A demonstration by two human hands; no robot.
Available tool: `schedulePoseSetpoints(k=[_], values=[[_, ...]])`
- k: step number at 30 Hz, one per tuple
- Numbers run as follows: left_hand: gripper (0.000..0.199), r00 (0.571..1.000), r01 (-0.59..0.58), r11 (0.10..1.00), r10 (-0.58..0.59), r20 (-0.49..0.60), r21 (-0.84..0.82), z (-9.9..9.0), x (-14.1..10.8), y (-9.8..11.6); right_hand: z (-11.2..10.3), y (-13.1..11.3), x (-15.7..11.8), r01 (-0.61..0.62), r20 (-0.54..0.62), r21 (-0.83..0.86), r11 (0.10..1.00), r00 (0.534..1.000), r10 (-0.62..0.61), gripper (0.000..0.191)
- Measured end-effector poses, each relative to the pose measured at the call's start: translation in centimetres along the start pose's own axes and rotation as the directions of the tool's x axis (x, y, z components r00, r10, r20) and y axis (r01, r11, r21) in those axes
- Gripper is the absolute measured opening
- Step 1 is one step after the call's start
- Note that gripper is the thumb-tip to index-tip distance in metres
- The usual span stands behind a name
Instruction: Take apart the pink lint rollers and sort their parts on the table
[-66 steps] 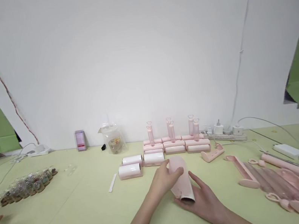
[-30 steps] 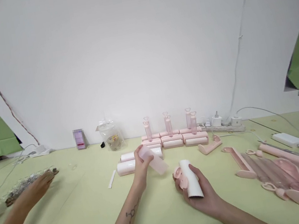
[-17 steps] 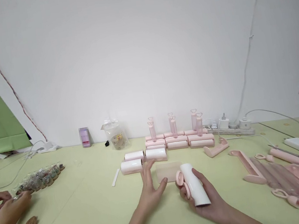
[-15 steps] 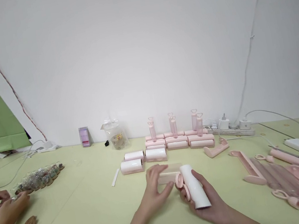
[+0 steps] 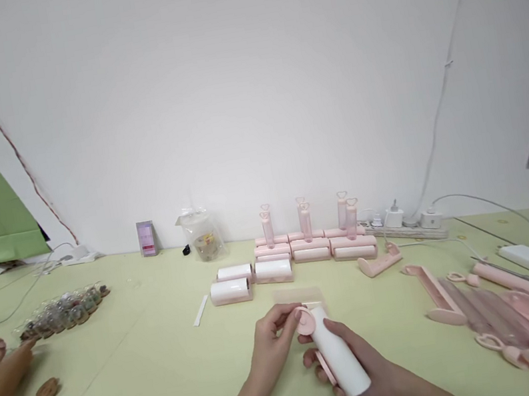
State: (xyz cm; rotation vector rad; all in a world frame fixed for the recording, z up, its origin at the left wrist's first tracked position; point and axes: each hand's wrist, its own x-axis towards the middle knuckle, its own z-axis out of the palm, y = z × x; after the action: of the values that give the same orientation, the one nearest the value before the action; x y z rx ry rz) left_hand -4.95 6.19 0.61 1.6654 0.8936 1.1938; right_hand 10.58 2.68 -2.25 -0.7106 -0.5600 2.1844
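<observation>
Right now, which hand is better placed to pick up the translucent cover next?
Left, probably. The left hand only pinches the round pink end piece, with the translucent cover lying just beyond, whereas the right hand is wrapped around the white roll.

No readable text, labels, numbers — or signs

The right hand [image 5: 368, 362] is gripping a white lint roll [image 5: 340, 357]; the left hand [image 5: 273, 344] is pinching a pink disc [image 5: 305, 321] beside its far end. Pink lint rollers [image 5: 309, 244] are standing near the far wall [image 5: 247, 93].
</observation>
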Motion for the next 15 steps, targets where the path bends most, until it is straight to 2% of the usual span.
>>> schedulePoseSetpoints(k=[3, 5, 11, 15], values=[[0.02, 0.992, -0.02, 0.999, 0.024, -0.127, 0.029, 0.1, -0.3, 0.1, 0.1, -0.1, -0.1, -0.018, 0.011, -0.025, 1.0, 1.0, 0.018, 0.043], [0.019, 0.99, -0.048, 0.997, 0.056, -0.132, 0.061, 0.2, -0.5, 0.3, 0.2, -0.2, -0.1, -0.034, 0.042, -0.067, 0.997, 0.998, 0.036, 0.044], [0.024, 0.988, -0.105, 0.989, 0.092, 0.125, 0.1, 0.5, -0.9, 1.1, 0.0, 0.0, 0.1, -0.043, 0.08, -0.137, 0.99, 0.995, 0.054, 0.049], [0.026, 0.986, -0.034, 0.999, 0.027, 0.167, 0.038, 0.3, -0.7, 1.3, -0.4, 0.3, 0.2, 0.015, 0.129, -0.123, 0.992, 0.992, 0.001, 0.045]])
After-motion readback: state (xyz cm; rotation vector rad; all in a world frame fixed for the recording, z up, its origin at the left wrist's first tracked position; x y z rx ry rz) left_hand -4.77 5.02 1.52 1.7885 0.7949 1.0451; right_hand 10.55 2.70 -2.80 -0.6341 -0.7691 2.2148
